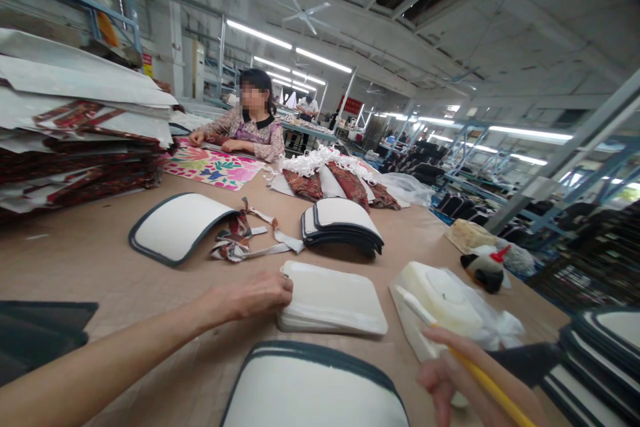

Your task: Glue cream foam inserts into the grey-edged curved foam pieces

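Note:
My left hand [265,293] is closed in a pinch at the left corner of a stack of white rounded-corner sheets [333,297]; whether it grips one sheet or several is hidden. In my right hand [463,373] is a slim yellow-handled brush [483,380], its white end pointing at a whitish plastic container [443,300] with clear plastic film on its right. Nearest to me lies a curved white panel with a dark border [315,390]. A similar curved panel [180,227] rests farther left, and a small pile of them [343,223] stands behind the sheets.
Patterned fabric scraps [237,237] lie between the far panels. Tall fabric piles [75,127] rise at left; dark-edged panels [595,367] are stacked at right. A co-worker [255,120] sits across the table by a floral cloth [213,167]. A red-tipped bottle [487,267] lies near the right edge.

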Demonstrator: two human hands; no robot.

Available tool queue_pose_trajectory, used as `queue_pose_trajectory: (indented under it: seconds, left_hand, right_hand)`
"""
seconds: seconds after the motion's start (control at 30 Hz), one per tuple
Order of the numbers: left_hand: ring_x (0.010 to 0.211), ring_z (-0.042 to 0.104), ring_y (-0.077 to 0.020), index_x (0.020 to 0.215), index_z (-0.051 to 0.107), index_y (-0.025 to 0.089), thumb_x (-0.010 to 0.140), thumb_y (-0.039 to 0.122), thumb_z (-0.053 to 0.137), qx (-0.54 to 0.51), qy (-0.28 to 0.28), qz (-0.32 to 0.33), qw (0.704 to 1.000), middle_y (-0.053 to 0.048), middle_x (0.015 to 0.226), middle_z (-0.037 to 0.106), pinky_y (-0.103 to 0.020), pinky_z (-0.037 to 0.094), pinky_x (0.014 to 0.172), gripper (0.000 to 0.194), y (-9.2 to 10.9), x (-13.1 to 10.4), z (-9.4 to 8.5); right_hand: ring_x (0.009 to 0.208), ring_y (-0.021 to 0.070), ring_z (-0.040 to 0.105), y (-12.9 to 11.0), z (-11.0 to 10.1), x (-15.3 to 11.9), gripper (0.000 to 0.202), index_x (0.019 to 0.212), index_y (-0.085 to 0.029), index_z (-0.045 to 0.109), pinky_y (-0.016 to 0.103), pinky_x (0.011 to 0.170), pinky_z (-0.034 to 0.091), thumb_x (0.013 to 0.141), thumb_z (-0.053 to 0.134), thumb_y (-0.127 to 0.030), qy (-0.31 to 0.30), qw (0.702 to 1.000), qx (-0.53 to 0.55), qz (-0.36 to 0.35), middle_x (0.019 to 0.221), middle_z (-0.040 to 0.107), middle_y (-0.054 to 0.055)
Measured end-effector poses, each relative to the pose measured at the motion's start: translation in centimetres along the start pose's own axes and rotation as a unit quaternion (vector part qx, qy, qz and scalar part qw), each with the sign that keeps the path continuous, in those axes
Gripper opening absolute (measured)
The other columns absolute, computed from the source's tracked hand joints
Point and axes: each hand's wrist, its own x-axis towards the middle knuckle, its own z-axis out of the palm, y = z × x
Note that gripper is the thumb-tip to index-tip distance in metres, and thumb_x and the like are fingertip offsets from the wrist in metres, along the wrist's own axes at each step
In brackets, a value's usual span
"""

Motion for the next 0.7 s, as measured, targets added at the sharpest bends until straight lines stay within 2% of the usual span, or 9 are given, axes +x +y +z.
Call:
queue_pose_trajectory:
  seconds: [0.13, 0.27, 0.33, 0.4, 0.5, 0.6, 0.7]
  left_hand:
    - [0.079, 0.051, -0.0194, 0.076, 0.053, 0.017, 0.080, -0.002, 0.040, 0.036, 0.005, -0.017, 0.999, -0.005, 0.083, 0.058, -0.027, 0.040, 0.070, 0.024, 1.1, -0.6, 0.5]
    - [0.081, 0.051, -0.0176, 0.095, 0.048, 0.018, 0.081, -0.002, 0.036, 0.033, 0.028, -0.035, 0.998, -0.004, 0.093, 0.056, -0.026, 0.039, 0.076, 0.027, 1.3, -1.5, 0.8]
    - [0.077, 0.051, -0.0158, 0.094, 0.046, 0.019, 0.084, 0.003, 0.037, 0.020, 0.050, -0.045, 0.998, -0.002, 0.090, 0.054, -0.024, 0.039, 0.073, 0.021, 0.7, -1.5, 0.6]
    - [0.073, 0.049, -0.0150, 0.088, 0.044, 0.019, 0.085, 0.008, 0.039, 0.007, 0.083, -0.060, 0.995, -0.001, 0.086, 0.052, -0.023, 0.038, 0.069, 0.013, -0.2, -0.9, 0.3]
    - [0.073, 0.048, -0.0149, 0.085, 0.043, 0.019, 0.084, 0.010, 0.039, -0.010, 0.141, -0.079, 0.987, -0.001, 0.085, 0.050, -0.024, 0.038, 0.069, 0.009, -1.7, 0.5, -0.6]
    - [0.071, 0.049, -0.0140, 0.081, 0.044, 0.019, 0.082, 0.011, 0.041, -0.030, 0.187, -0.092, 0.978, 0.000, 0.080, 0.051, -0.024, 0.039, 0.067, 0.009, -2.9, 2.0, -1.5]
    - [0.071, 0.050, -0.0136, 0.077, 0.045, 0.019, 0.078, 0.010, 0.042, -0.054, 0.230, -0.106, 0.966, 0.000, 0.079, 0.054, -0.024, 0.040, 0.067, 0.009, -3.7, 2.9, -2.3]
  right_hand:
    - [0.039, 0.0183, 0.060, 0.4, 1.3, 1.0, 0.042, 0.096, -0.023, 0.066, 0.031, 0.043, 0.052, 0.075, 0.054, -0.057, 0.072, 0.996, -0.044, -0.015, 0.061, 0.068, 0.005]
    - [0.048, 0.0150, 0.061, 0.9, 2.7, 2.4, 0.032, 0.096, -0.023, 0.062, 0.029, 0.058, 0.053, 0.083, 0.048, -0.049, 0.142, 0.984, -0.092, -0.065, 0.067, 0.068, 0.003]
    - [0.063, 0.0164, 0.065, 1.1, 3.3, 3.5, 0.026, 0.098, -0.024, 0.059, 0.029, 0.066, 0.053, 0.085, 0.048, -0.043, 0.122, 0.979, -0.134, -0.098, 0.079, 0.069, 0.004]
    - [0.084, 0.0196, 0.065, 1.2, 3.9, 5.0, 0.027, 0.106, -0.025, 0.057, 0.032, 0.077, 0.051, 0.083, 0.053, -0.037, 0.077, 0.965, -0.216, -0.130, 0.096, 0.068, 0.005]
    - [0.100, 0.0256, 0.058, 1.6, 4.8, 7.9, 0.050, 0.119, -0.024, 0.051, 0.041, 0.087, 0.044, 0.071, 0.065, -0.025, 0.038, 0.909, -0.372, -0.183, 0.110, 0.063, 0.009]
    - [0.096, 0.0275, 0.056, 2.6, 5.2, 10.8, 0.057, 0.120, -0.023, 0.053, 0.046, 0.089, 0.038, 0.065, 0.062, -0.007, 0.037, 0.856, -0.463, -0.228, 0.099, 0.065, 0.008]
    - [0.085, 0.0238, 0.059, 3.3, 5.1, 12.5, 0.051, 0.113, -0.022, 0.056, 0.046, 0.090, 0.036, 0.068, 0.049, 0.001, 0.058, 0.846, -0.475, -0.235, 0.080, 0.065, 0.004]
